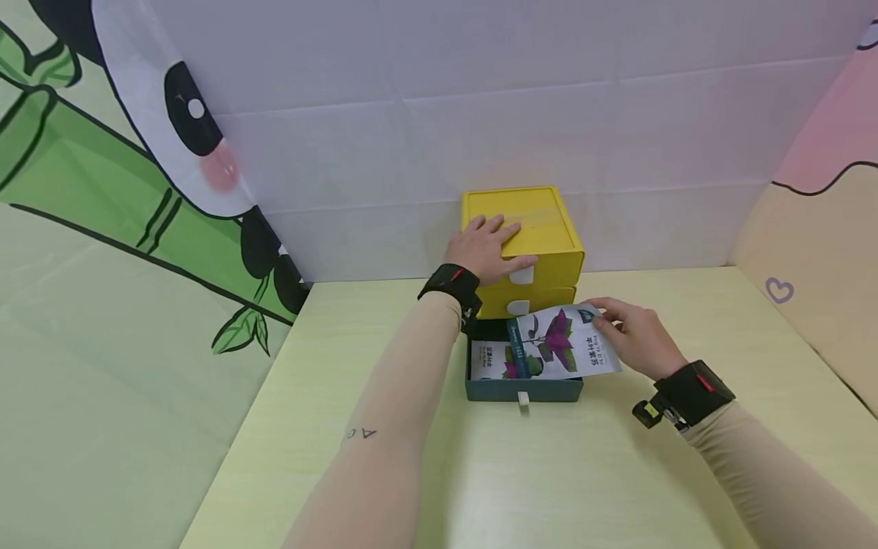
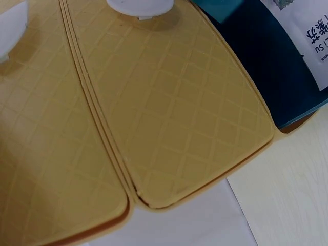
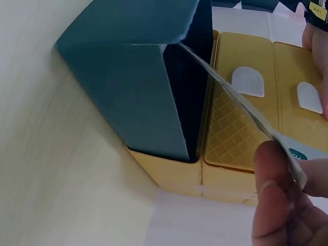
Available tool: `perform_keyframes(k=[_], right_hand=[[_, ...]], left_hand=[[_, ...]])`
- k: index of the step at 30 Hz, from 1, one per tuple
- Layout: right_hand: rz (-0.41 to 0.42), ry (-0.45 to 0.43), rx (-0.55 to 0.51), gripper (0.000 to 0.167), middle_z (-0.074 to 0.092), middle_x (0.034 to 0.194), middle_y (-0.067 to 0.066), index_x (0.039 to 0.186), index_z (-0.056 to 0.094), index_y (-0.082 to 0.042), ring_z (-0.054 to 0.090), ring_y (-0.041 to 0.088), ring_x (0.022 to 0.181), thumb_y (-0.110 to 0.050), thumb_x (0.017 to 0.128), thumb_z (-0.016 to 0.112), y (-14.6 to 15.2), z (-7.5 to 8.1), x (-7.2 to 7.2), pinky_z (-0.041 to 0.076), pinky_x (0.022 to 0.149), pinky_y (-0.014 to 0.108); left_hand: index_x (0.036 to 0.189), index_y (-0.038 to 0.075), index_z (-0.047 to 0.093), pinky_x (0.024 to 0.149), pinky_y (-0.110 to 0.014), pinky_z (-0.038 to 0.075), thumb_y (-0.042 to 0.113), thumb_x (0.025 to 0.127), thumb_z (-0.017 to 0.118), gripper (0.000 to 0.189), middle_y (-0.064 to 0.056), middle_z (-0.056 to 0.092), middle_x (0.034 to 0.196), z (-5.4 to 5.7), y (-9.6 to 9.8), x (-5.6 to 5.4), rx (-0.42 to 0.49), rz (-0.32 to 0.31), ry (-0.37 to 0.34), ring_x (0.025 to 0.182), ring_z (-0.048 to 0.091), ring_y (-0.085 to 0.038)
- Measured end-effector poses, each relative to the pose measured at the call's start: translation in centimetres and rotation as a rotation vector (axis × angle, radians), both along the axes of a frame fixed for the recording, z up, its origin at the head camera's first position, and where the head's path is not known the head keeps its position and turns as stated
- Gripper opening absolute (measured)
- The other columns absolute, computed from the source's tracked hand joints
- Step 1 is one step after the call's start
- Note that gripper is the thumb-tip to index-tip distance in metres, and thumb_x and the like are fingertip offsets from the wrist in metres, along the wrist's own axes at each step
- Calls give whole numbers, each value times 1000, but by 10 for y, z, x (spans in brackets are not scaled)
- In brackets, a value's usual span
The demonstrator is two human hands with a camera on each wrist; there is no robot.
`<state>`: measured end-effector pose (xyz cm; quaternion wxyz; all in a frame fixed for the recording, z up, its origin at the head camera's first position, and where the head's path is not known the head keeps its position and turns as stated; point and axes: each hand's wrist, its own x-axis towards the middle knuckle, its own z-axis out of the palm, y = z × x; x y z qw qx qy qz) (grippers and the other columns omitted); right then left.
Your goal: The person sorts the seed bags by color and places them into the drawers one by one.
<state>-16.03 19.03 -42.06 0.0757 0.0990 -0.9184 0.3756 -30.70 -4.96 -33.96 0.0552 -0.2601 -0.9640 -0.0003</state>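
Observation:
A small yellow drawer cabinet (image 1: 542, 229) stands against the back wall. My left hand (image 1: 482, 250) rests on its top with the fingers spread. Below, a teal drawer (image 1: 501, 391) is pulled out toward me. My right hand (image 1: 641, 339) pinches the right end of a white seed packet (image 1: 565, 343) printed with a purple-leaved plant. The packet slants over the drawer, its right end past the drawer's side. Under it a similar seed packet (image 1: 488, 358) lies in the drawer, partly covered. In the right wrist view, thumb and fingers (image 3: 271, 195) clasp the packet's edge.
Two closed yellow drawers with white tabs (image 3: 248, 82) sit above the teal one. The pale wooden table (image 1: 521, 480) extends in front. A cloth backdrop (image 1: 411, 152) with a cartoon panda and bamboo hangs behind, and a printed side panel (image 1: 816, 282) borders the right edge.

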Motion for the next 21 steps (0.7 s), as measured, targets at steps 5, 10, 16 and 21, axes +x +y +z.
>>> perform_keyframes(k=[5,10,16,21], right_hand=[[-1,-74,-42,37,64,104,19,136,53,-9,64,26,75,-13,99,55,-1,-11,-11,57,66,35],[-11,-98,-26,40,64,102,18,136,52,-7,64,24,73,-16,98,57,-5,-21,-21,56,65,35],[-43,-53,57,38,64,91,11,129,57,-5,57,23,73,-17,93,63,-10,-30,-31,49,65,32],[-68,-46,91,38,61,86,10,127,59,-4,53,24,73,-16,92,65,-12,-34,-38,45,65,32]], left_hand=[[152,38,25,110,-50,29,83,82,30,83,4,25,158,-2,3,-3,-3,12,2,144,21,-26],[152,39,25,111,-50,29,83,82,31,83,4,25,158,-2,5,-4,0,22,-1,144,21,-25],[152,38,25,111,-49,29,82,83,32,83,3,26,157,-1,7,-6,5,26,-1,144,22,-25],[152,37,27,111,-48,30,81,83,32,82,3,27,157,0,9,-9,7,33,13,143,23,-25]])
